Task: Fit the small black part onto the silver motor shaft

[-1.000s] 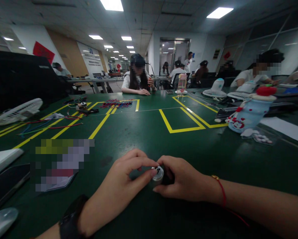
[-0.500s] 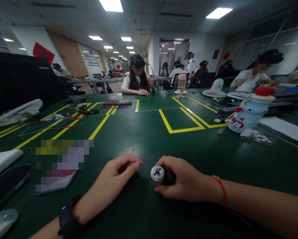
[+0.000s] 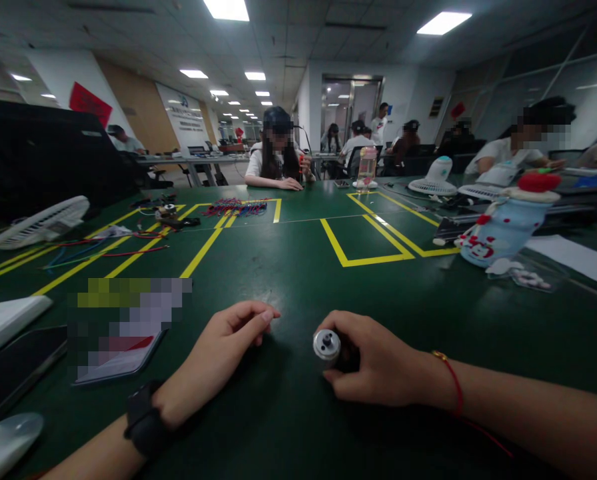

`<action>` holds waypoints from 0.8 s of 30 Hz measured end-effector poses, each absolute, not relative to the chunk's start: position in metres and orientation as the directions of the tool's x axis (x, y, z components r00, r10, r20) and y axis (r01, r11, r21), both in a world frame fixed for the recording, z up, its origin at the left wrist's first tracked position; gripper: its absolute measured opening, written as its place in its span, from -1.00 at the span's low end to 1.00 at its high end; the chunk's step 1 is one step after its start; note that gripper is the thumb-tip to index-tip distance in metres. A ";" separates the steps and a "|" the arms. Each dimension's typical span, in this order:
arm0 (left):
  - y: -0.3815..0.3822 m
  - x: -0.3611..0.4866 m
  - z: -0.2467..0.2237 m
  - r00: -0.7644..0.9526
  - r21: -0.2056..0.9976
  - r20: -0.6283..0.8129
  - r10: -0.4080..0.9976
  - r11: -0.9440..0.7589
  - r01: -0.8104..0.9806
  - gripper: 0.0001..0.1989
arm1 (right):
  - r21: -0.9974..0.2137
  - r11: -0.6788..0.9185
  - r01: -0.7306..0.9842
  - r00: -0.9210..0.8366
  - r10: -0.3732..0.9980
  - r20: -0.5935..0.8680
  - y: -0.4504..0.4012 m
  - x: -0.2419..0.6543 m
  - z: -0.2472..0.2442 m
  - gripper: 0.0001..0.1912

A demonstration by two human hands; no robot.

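A small silver cylinder (image 3: 327, 345), with a round metal top bearing a central shaft and small holes, stands upright on the green table (image 3: 273, 267). My right hand (image 3: 373, 360) curls round its right side, thumb and fingers against it. My left hand (image 3: 241, 330) rests to the left, apart from the cylinder, with its fingers bent and the thumb tip against the index finger. Nothing shows between those fingers. A black band circles my left wrist and a red cord my right one.
At the left lie a phone-like flat item (image 3: 123, 357), a white mouse (image 3: 11, 440), wires (image 3: 108, 250) and a white fan (image 3: 41, 223). A blue bottle (image 3: 501, 227) and a small plastic bag (image 3: 528, 277) are at the right. Across the table sits a person (image 3: 278, 153).
My left hand has drawn slightly left, its fingers closer together. My right hand and the cylinder appear slightly further right. The whole view has shifted a little.
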State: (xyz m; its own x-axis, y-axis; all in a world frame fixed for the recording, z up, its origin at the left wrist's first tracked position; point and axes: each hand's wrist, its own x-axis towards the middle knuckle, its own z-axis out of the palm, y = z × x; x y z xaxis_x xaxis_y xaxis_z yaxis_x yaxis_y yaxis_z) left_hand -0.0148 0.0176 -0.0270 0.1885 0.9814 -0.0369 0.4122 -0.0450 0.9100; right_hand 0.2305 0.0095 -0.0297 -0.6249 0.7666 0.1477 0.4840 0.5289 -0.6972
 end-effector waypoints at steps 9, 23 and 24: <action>0.016 -0.014 -0.027 0.242 0.889 -0.018 0.970 -0.095 0.447 -0.75 | -0.712 0.514 0.479 -0.627 0.768 0.132 0.009 0.231 -0.030 -0.66; 0.015 -0.009 -0.024 0.371 0.830 0.021 0.928 -0.223 0.511 -0.79 | -0.708 0.516 0.481 -0.627 0.767 0.133 0.010 0.230 -0.031 -0.66; 0.015 -0.009 -0.024 0.385 0.820 0.029 0.922 -0.242 0.519 -0.80 | -0.711 0.515 0.479 -0.627 0.768 0.133 0.010 0.230 -0.031 -0.65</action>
